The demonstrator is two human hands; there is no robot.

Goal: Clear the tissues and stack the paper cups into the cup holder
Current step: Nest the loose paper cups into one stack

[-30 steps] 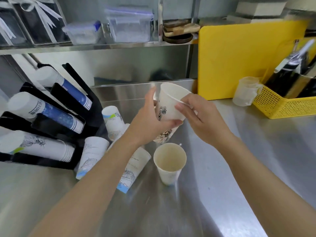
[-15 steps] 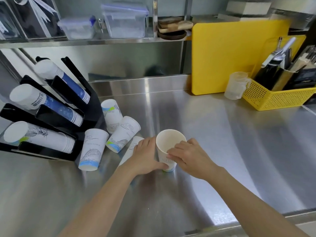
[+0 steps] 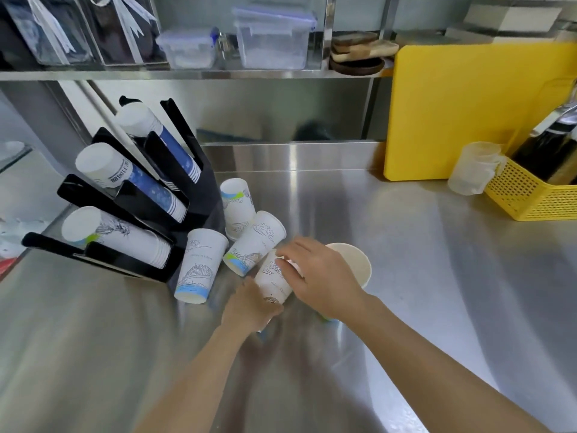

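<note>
Both hands hold one lying paper cup [image 3: 274,281]: left hand [image 3: 249,307] at its base, right hand [image 3: 318,276] over its top. Half a second ago I saw them around the upright cup [image 3: 356,264], now behind. Cup holder [image 3: 193,189] and loose cups [image 3: 203,264] crowd the left; bare counter [image 3: 437,276] lies right.

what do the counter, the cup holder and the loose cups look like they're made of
Counter: likely stainless steel, brushed, with streaky soft reflections.
Cup holder: looks like glossy black plastic or acrylic, thin flat panels with sharp highlights.
Loose cups: matte white paper with printed line drawings and rolled rims.
</note>
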